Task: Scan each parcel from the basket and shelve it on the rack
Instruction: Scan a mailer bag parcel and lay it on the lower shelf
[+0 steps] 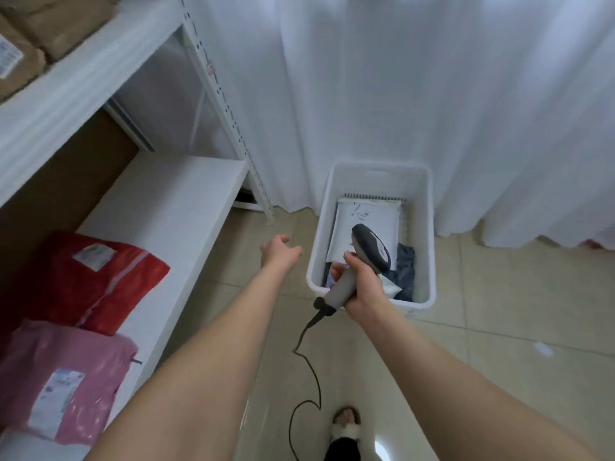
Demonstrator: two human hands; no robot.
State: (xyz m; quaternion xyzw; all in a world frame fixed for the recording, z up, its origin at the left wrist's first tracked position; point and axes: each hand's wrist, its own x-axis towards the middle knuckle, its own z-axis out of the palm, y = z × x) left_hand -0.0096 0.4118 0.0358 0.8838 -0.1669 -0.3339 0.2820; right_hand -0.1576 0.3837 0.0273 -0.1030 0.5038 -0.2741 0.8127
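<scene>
View from above, looking down along two bare forearms. Nearest, at the bottom edge, a foot [346, 419] in a sandal stands on the pale tiled floor [515, 311]. A black cable [307, 367] loops across the tiles beside the foot and rises to the butt of a handheld scanner [364, 261].

To the left, the white rack [173, 201] has a low shelf. On it a pink parcel [66, 371] lies nearest, label facing up. A red parcel [100, 281] lies just beyond it, also label up. The pink one overlaps the red one's near edge.

Farther out, the right hand [361, 287] grasps the scanner's grey handle, fingers and thumb wrapped round it. The scanner's dark head points away, over the basket [377, 176]. The left hand [281, 252] hangs in the air between the shelf edge and the basket's left rim, its fingers loosely curled and grasping nothing.

The white plastic basket stands on the floor just beyond the hands, close against a curtain [399, 94]. Inside, a white parcel [366, 217] with dark markings lies on top toward the far end. A dark blue parcel [406, 264] shows at the near right corner. Whatever lies beneath is partly hidden by the hand and scanner.

Behind the basket, the white curtain falls in folds to the floor. At upper left, on a higher rack shelf, brown parcels [56, 24] sit blurred, one bearing a white label.
</scene>
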